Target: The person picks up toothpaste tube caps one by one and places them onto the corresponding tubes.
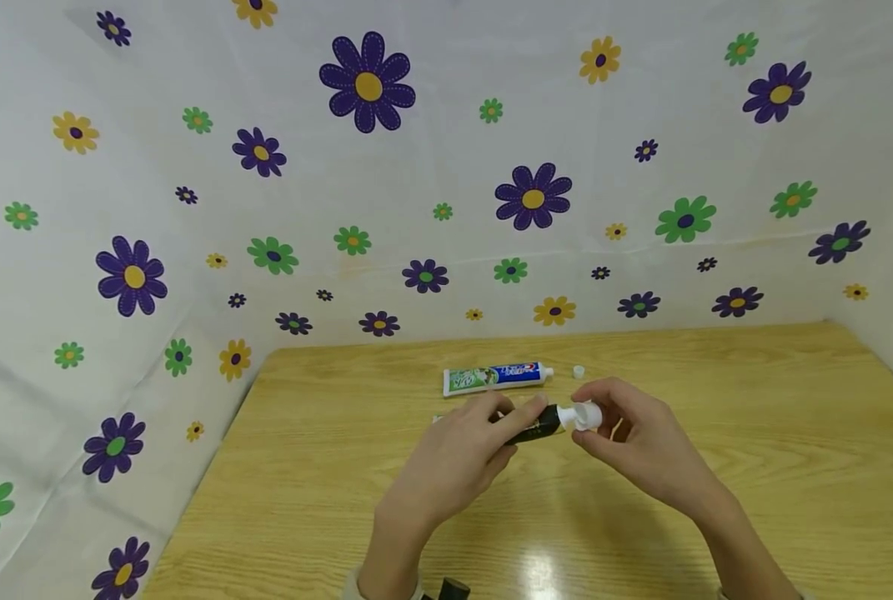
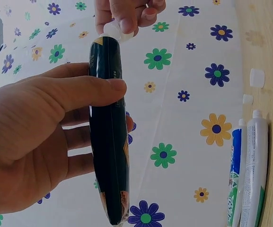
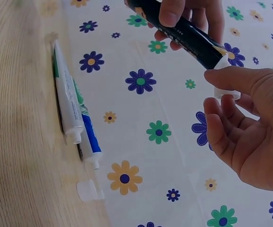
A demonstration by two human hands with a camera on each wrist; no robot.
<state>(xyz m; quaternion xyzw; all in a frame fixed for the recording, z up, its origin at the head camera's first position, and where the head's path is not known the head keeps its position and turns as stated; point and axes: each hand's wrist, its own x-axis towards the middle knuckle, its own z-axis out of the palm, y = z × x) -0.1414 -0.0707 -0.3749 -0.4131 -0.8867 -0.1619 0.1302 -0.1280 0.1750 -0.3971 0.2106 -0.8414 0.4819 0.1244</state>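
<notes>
A black toothpaste tube [image 1: 538, 425] is in my left hand [image 1: 464, 446], thumb across its upper side and fingers underneath. Its white nozzle points right, toward my right hand [image 1: 641, 437]. Between thumb and fingertips the right hand pinches a white cap [image 1: 587, 415], right at the nozzle. The left wrist view shows the black tube [image 2: 109, 137] held lengthwise, with the cap [image 2: 115, 31] at its top end. In the right wrist view the cap [image 3: 227, 92] sits partly behind the thumb.
A blue and green toothpaste tube [image 1: 494, 377] lies on the wooden table [image 1: 303, 467], a small white cap [image 1: 578, 372] beyond its nozzle. Beside it lies a white tube [image 2: 254, 170], mostly hidden by my left hand in the head view. A larger white cap [image 3: 87, 190] stands nearby.
</notes>
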